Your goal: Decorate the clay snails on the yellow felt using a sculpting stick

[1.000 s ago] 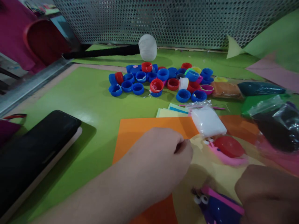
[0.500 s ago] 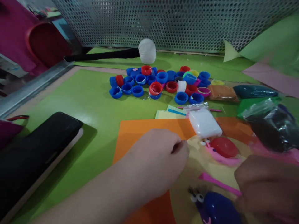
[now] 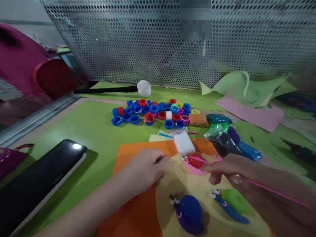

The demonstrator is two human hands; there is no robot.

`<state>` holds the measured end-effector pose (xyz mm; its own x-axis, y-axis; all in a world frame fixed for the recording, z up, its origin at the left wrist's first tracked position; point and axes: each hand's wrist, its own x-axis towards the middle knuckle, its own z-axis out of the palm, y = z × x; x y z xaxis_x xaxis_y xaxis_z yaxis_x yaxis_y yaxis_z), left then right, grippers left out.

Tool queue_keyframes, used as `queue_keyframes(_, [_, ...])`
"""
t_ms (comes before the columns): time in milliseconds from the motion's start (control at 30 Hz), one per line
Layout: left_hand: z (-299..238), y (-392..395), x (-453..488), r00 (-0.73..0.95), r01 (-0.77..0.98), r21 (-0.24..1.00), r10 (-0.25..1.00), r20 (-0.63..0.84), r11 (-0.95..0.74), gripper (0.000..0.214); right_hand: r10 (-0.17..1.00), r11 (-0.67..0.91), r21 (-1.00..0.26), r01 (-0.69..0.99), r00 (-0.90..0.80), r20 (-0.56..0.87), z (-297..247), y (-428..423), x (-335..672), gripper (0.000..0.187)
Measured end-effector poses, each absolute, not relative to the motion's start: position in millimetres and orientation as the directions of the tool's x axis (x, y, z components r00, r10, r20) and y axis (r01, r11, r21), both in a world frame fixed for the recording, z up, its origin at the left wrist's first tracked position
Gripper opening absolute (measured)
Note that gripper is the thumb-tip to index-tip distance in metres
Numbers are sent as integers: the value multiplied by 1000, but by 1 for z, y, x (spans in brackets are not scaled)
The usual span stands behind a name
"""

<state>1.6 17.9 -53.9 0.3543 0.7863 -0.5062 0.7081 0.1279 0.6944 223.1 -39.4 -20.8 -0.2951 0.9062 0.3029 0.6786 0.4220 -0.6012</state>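
- The scene was dim, with a cool, greyish cast on the perforated panel (image 3: pixel 118 42).
- Light seemed to fall from above: a small white glare burned on the black case (image 3: pixel 46 181), and a paler sheen lay on the green surface (image 3: pixel 93 121).
- A soft shadow ran along the case's right side; others pooled around the blue-shelled snail (image 3: pixel 191 209).
- The clear bag (image 3: pixel 222 140) carried thin, pale glints.
- The right grip (image 3: pixel 233 169) and its pink stick (image 3: pixel 276 191) looked slightly soft.
- The pink cloth (image 3: pixel 19 62) was blurred and out of focus.
- Shapes stretched towards the side edges; dark things at far right smeared.
- A pixelated block covered part of the panel.
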Motion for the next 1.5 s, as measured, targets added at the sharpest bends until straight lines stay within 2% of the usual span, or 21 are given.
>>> queue_keyframes(100, [-51, 19, 3, 357, 723, 682, 789, -501, 106, 41, 882, 461, -709, 534, -364, 300, -20, -38, 215, 23])
queue_keyframes(233, [-48, 21, 5, 333, 776, 627, 795, -506, 74, 40, 924, 327, -831, 450, -337, 182, -32, -32, 212, 28])
queue_keyframes(300, [-44, 23, 6, 285, 818, 573, 834, -472, 45, 39, 925, 290, -844, 451, -357, 127, -40, -30, 211, 28])
queue_keyframes(467, [-34, 26, 5, 192, 921, 377, 955, -227, -95, 24, 908, 302, -843, 445, -405, 111, -51, -30, 208, 25])
queue_keyframes(600, [-42, 32, 7, 224, 951, 262, 952, -207, -167, 24, 894, 262, -858, 441, -445, 44, -53, -31, 207, 25])
queue_keyframes(767, [-53, 35, 8, 262, 957, 178, 943, -207, -227, 24, 880, 257, -840, 478, -475, -1, -56, -28, 206, 24])
queue_keyframes(1167, [-53, 36, 9, 280, 958, 119, 937, -208, -260, 25, 866, 347, -809, 475, -494, 81, -53, -28, 204, 20])
queue_keyframes(1333, [-50, 34, 10, 277, 960, 107, 936, -216, -259, 24, 862, 269, -853, 448, -508, 5, -53, -28, 204, 23])
queue_keyframes(1500, [-49, 32, 10, 289, 957, 101, 932, -218, -273, 25, 868, 259, -851, 456, -496, -1, -51, -28, 203, 26])
